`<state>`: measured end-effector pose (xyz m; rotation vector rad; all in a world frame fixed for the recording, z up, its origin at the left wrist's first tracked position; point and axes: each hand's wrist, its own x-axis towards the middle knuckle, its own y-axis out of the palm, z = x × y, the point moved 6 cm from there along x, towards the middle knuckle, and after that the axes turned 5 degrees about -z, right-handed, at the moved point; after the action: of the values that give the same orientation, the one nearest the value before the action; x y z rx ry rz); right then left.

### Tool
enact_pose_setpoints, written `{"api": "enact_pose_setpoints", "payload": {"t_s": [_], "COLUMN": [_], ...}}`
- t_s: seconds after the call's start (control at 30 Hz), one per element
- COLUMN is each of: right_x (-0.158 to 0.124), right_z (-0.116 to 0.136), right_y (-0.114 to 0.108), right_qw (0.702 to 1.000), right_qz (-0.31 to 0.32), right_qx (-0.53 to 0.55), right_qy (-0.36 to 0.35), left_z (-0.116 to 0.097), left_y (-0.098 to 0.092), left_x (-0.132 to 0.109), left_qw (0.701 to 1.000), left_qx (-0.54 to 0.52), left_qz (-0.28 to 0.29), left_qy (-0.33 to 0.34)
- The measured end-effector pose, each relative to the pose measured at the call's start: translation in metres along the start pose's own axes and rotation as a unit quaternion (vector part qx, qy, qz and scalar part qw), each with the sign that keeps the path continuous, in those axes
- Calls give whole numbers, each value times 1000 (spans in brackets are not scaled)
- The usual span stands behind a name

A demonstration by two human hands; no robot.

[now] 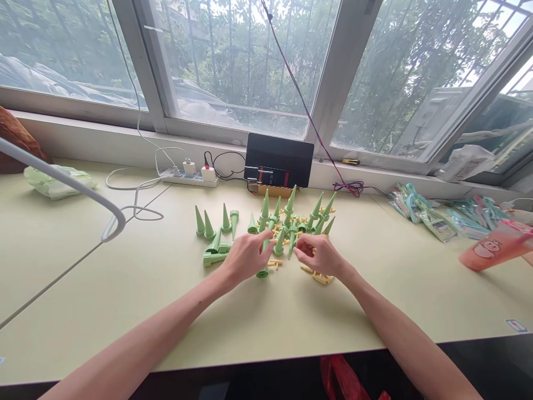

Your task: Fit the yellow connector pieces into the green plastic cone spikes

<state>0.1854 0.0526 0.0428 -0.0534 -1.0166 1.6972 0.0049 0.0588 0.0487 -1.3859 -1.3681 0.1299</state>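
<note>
My left hand (246, 254) is closed around a green plastic cone-shaped spike (262, 273), whose round open base shows below my fingers. To its right, my right hand (320, 253) has its fingers curled in a pinch; whatever is between them is hidden. Beyond both hands stands a cluster of more green spikes (288, 208), mixed with small yellow T-shaped pieces (275, 263). More yellow pieces (320, 276) lie just under my right hand. Left of my left hand are several other green spikes (200, 222), some upright and some lying on their sides.
A dark tablet (280, 158) leans by the window, with a phone before it. A power strip (189, 178) with white cables sits at back left. Packaged items (433, 214) and a pink cup (485, 251) are on the right. A white curved bar (75, 186) crosses the left.
</note>
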Motion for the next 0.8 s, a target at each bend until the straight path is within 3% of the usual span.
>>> {"api": "enact_pose_setpoints", "payload": {"t_s": [0.2, 0.37, 0.8], "right_x": [-8, -10, -11], "right_z": [13, 17, 20], "right_y": [28, 31, 36], "right_qw": [999, 998, 998], "right_qz": [12, -19, -18], "right_qx": [22, 43, 36], "right_qy": [-23, -31, -42], "left_z": [-3, -2, 0], "left_y": [7, 10, 12], "left_x": [-2, -2, -5], "left_qw": [997, 996, 977], "left_qx": [37, 44, 125], "left_qz": [60, 81, 165], "left_qy": [14, 5, -51]}}
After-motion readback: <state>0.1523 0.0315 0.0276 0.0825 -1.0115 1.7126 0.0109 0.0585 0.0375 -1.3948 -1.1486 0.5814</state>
